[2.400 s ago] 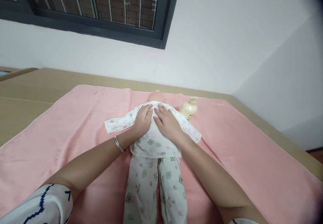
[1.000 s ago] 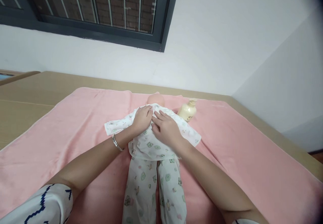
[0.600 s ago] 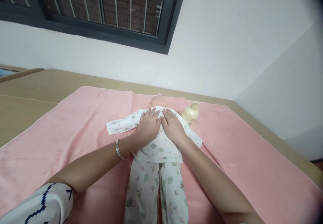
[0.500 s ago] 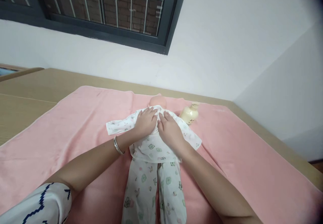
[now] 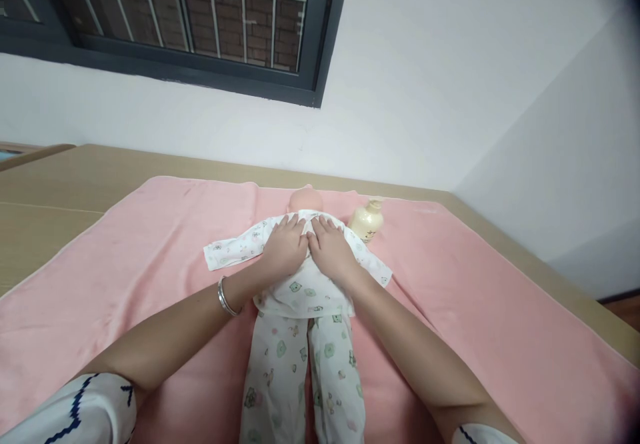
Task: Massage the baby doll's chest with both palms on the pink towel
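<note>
A baby doll in a white printed top [image 5: 300, 297] and matching trousers [image 5: 280, 364] lies stretched out on a pink blanket [image 5: 165, 231]. Its rounded head [image 5: 306, 199] points toward the wall, and its face cannot be made out. My left hand [image 5: 286, 247] rests flat on the upper part of the top, fingers extended. Beside it, my right hand [image 5: 331, 247] lies on the top in the same way, the two thumbs close together. Both hands hide part of the chest area. A cream-coloured bottle [image 5: 367, 221] leans near the doll's sleeve on the right.
The blanket covers a wooden surface [image 5: 115, 164] whose far edge meets a white wall [image 5: 400, 84]. Above it is a dark-framed window [image 5: 320, 51] with bars. A silver bangle [image 5: 225, 296] sits on my left wrist.
The whole view has shifted slightly. My hands have come closer together on the top, the right one turning inward, and both remain laid on the doll.
</note>
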Demonstrator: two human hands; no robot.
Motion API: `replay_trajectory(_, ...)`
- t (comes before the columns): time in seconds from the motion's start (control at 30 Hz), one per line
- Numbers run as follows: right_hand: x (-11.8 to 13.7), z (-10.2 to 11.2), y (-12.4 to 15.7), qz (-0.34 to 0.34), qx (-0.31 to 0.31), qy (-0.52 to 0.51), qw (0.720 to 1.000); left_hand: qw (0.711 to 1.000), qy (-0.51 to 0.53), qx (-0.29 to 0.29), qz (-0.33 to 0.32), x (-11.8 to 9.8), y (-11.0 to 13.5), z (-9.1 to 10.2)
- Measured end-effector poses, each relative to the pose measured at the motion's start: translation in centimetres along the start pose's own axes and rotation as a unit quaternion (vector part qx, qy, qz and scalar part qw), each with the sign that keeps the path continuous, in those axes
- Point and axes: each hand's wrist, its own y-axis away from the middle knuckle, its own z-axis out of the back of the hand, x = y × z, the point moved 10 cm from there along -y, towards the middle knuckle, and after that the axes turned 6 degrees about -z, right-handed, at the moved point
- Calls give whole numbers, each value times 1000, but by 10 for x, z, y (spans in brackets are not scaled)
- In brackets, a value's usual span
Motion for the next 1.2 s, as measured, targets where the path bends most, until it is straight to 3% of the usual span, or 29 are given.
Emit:
replay_trajectory(0.17,24,2,23,30,-29,39,998,999,9,21,33,26,-15,-2)
replay_trajectory(0.33,-5,3,-2,17,-29,-53,998,998,-54,-34,12,-2,7,-1)
replay_trajectory(0.43,-18,2,-15,10,-35,-85,996,998,-56,-34,-16,-17,14,-3)
replay_trajectory(0.7,15,3,14,37,-43,-21,998,999,8,-35,21,15,-5,6)
replay_trajectory(0.93,-17,-11,-12,-16,12,-124,992,998,-6,-51,24,8,2,6)
replay_trajectory(1.1,-24,-6,-17,-23,22,-162,986,995,-44,-89,-5,-6,10,18)
replay_trajectory(1.2,-28,-4,-19,-34,41,-191,980,996,-41,-77,-14,-9,10,17)
